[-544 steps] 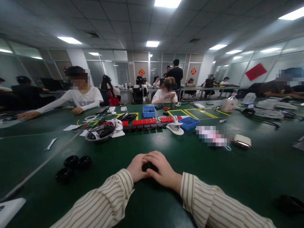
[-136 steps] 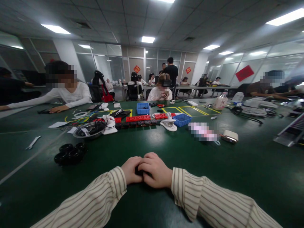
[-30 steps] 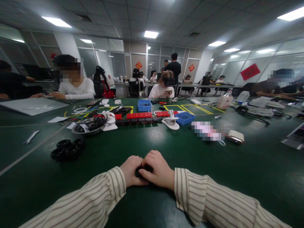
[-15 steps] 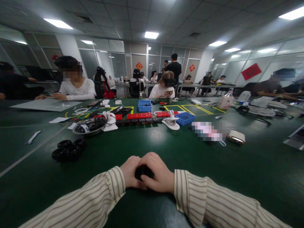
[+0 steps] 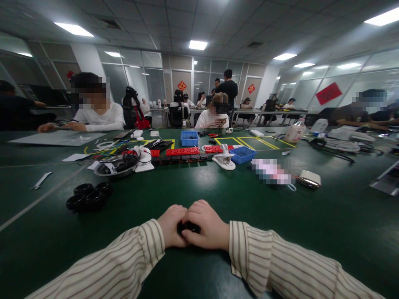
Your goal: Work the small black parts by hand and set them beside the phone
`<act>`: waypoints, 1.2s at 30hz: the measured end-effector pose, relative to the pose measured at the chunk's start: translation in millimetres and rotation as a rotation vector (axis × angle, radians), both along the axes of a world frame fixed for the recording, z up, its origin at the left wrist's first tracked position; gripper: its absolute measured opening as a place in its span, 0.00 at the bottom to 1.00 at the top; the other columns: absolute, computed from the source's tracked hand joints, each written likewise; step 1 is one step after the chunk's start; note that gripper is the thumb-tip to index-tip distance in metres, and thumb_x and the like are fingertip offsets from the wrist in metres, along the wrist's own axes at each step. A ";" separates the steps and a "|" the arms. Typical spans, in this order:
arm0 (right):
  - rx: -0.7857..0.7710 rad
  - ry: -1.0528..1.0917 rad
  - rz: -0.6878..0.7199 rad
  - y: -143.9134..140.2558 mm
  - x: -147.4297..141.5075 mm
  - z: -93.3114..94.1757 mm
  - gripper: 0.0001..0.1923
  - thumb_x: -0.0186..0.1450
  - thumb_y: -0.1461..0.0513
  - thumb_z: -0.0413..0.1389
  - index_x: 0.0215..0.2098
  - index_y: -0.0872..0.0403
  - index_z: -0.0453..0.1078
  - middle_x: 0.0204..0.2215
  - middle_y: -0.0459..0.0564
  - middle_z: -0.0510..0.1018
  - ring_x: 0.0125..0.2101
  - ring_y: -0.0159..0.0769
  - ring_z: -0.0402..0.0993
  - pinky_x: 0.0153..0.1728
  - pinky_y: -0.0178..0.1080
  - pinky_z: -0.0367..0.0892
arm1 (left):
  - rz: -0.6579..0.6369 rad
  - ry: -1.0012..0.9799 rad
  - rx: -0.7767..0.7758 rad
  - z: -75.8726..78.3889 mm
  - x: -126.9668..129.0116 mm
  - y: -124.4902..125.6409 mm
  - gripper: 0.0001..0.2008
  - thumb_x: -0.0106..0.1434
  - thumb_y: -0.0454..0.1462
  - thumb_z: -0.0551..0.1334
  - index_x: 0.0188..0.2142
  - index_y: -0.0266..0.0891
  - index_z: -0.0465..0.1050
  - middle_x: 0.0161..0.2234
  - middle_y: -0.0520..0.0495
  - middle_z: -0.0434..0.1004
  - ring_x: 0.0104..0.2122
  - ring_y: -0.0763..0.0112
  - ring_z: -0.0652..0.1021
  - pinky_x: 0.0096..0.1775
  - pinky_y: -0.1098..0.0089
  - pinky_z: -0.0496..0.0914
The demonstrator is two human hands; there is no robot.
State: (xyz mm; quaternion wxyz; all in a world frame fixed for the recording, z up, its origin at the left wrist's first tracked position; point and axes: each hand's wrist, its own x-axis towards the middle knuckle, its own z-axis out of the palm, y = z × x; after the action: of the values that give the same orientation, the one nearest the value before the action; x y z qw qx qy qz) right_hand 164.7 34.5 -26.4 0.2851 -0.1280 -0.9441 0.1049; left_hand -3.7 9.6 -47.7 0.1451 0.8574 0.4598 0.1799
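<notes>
- The person's bare left hand (image 5: 171,226) curls around the left side of a small, rounded, glossy black piece (image 5: 192,227), its fingers bent over the far side.
- The person's bare right hand (image 5: 206,224) closes over the same piece from the right, fingers arched across the top and thumb along the near side; the two hands touch at the fingers.
- The rounded black piece sits enclosed between both palms, low over the smooth dark green tabletop (image 5: 199,270), near the table's front edge; most of it is covered, and whether its underside touches the table cannot be told.
- Both wrists emerge from cream cloth sleeves with thin dark stripes (image 5: 299,263).
- To the left, well apart from the hands, a cluster of glossy black ring-shaped pieces (image 5: 96,200) stands close together on the table.
- Beyond the cluster, further left, lies a slim silver metal wrench (image 5: 42,180).
- Farther back, a shallow round metal bowl (image 5: 116,175) holds black cables, just beside a white plastic stand (image 5: 145,160).
- Right of the middle, a white plastic clip on a rounded base (image 5: 225,160) stands next to a blue rectangular plastic bin (image 5: 245,158).
- Across the table, a co-worker in a white top (image 5: 101,116) sits at the left.
</notes>
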 end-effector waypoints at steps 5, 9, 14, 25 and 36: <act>0.027 0.021 0.192 -5.8 -0.3 -0.2 0.08 0.54 0.66 0.46 0.31 0.56 0.65 0.30 0.47 0.72 0.34 0.32 0.65 0.40 0.37 0.58 | -0.094 0.008 -0.014 -4.9 -6.5 4.7 0.11 0.42 0.39 0.64 0.27 0.38 0.68 0.28 0.51 0.68 0.32 0.65 0.70 0.39 0.65 0.62; 0.008 0.040 0.235 -5.7 1.2 3.3 0.09 0.59 0.62 0.47 0.36 0.57 0.64 0.33 0.49 0.72 0.37 0.33 0.65 0.41 0.37 0.60 | -0.154 -0.003 -0.025 0.1 -8.8 4.0 0.16 0.45 0.43 0.65 0.34 0.38 0.70 0.32 0.49 0.70 0.35 0.63 0.70 0.41 0.64 0.62; -0.042 0.198 0.134 -4.7 5.0 7.0 0.18 0.65 0.52 0.42 0.38 0.58 0.62 0.33 0.52 0.69 0.36 0.35 0.63 0.40 0.40 0.59 | -0.088 -0.020 -0.038 10.9 -3.1 -3.0 0.31 0.43 0.56 0.66 0.41 0.38 0.68 0.36 0.47 0.70 0.36 0.60 0.70 0.41 0.61 0.63; -0.044 0.048 -0.108 -0.8 -0.5 -0.5 0.10 0.58 0.58 0.55 0.30 0.57 0.64 0.28 0.47 0.68 0.32 0.33 0.62 0.35 0.36 0.55 | 0.018 -0.047 -0.001 4.4 2.1 -2.8 0.13 0.44 0.38 0.64 0.30 0.37 0.66 0.30 0.48 0.70 0.32 0.64 0.70 0.39 0.63 0.64; -0.032 0.193 0.232 -6.1 0.2 7.0 0.10 0.56 0.64 0.44 0.34 0.56 0.63 0.32 0.49 0.71 0.36 0.33 0.65 0.43 0.40 0.58 | -0.149 -0.065 -0.013 -6.2 -15.8 10.8 0.16 0.46 0.40 0.67 0.36 0.41 0.73 0.43 0.47 0.67 0.44 0.59 0.68 0.48 0.61 0.62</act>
State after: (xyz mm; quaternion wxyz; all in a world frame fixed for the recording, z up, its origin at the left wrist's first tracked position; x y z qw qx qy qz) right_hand 164.9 28.5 -19.4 0.3584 -0.0119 -0.9190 0.1641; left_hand -19.5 20.4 -53.9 0.1786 0.8819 0.3911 0.1933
